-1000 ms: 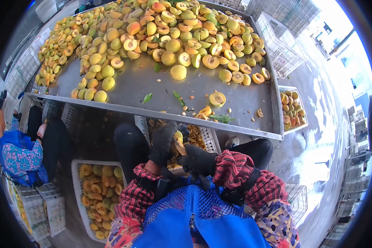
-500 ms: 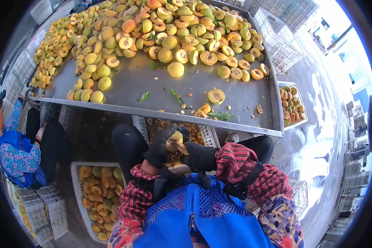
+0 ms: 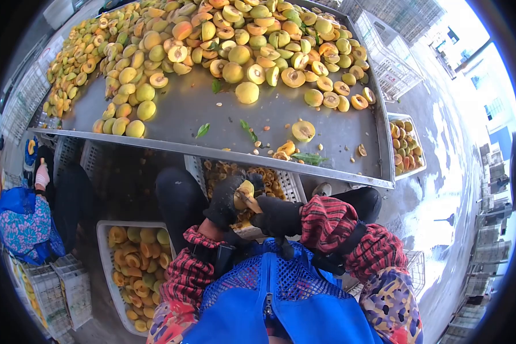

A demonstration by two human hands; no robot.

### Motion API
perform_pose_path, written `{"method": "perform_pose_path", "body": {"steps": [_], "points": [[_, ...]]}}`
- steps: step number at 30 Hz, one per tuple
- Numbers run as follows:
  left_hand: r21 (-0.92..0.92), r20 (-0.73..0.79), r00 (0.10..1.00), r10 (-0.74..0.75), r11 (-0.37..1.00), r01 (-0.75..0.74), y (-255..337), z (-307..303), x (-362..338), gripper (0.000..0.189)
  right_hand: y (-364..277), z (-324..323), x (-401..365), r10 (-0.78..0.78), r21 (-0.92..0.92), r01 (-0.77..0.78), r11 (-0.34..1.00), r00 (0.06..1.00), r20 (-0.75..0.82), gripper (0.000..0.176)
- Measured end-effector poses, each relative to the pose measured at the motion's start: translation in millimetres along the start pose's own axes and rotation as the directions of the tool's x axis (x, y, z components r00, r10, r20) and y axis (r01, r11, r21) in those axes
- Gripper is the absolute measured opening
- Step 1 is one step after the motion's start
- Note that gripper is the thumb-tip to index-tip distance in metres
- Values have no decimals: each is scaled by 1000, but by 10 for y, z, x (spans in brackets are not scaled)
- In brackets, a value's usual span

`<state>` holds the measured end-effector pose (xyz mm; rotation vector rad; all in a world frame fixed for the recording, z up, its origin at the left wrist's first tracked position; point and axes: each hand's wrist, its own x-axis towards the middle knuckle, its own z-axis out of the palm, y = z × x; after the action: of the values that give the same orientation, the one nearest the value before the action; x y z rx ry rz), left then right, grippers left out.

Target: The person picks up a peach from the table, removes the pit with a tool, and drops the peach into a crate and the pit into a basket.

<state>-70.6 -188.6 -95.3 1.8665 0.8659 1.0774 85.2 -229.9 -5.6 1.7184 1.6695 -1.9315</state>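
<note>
A yellow peach half [image 3: 244, 189] is gripped in my left hand [image 3: 223, 202], which wears a dark, dirty glove. My right hand [image 3: 276, 217], also in a dark glove, is closed just to the right, around a thin light-brown piece [image 3: 251, 203] that touches the fruit; what kind of tool it is cannot be made out. Both hands are over a white crate [image 3: 294, 188] with orange-brown fruit scraps, below the edge of the metal table [image 3: 172, 112]. Many whole and halved peaches [image 3: 233, 73] are heaped on that table.
A white crate of halved peaches [image 3: 137, 269] stands on the floor at lower left. Another fruit crate [image 3: 406, 146] is right of the table. A co-worker [image 3: 26, 223] in floral sleeves sits at far left. White crates [image 3: 387, 54] are stacked at upper right.
The fruit in my left hand has turned slightly, and both hands stay close together. The co-worker's gloved hand has risen with something in it. The view has shifted slightly.
</note>
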Motion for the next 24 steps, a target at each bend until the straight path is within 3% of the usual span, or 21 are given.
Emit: {"method": "perform_pose_path", "body": {"steps": [1,4,7,10,13,16,19,22,24], "points": [[25,17,1000,2,1000,-2,-68,8,-4,19,-10,0,-6,39,172,-47,984,998,46,25],[96,122,991,-59,994,48,-55,-42,-12,27,-146,-7,-168,28,362,-48,931,998,61,25],[34,58,998,-37,999,35,-119,-24,-51,27,-91,63,-96,53,437,-70,897,997,50,24],[13,-124,992,26,1000,-25,165,-35,32,46,-187,59,-153,63,523,-94,847,995,77,21],[-20,-250,967,41,999,-47,69,39,14,47,-133,96,-112,17,589,-75,805,994,104,19],[-1,-212,977,15,1000,-16,27,19,-27,46,-149,103,-145,-61,593,16,805,997,55,23],[-109,-97,994,-48,993,37,82,-32,11,46,-63,141,-63,-17,577,-28,816,997,71,21],[93,-1,998,57,994,-56,-39,-37,-9,45,-95,144,-89,21,92,-9,996,991,-130,22],[-200,-78,978,-193,964,174,-177,78,-53,37,-119,128,-85,48,320,-31,947,998,-48,22]]}}
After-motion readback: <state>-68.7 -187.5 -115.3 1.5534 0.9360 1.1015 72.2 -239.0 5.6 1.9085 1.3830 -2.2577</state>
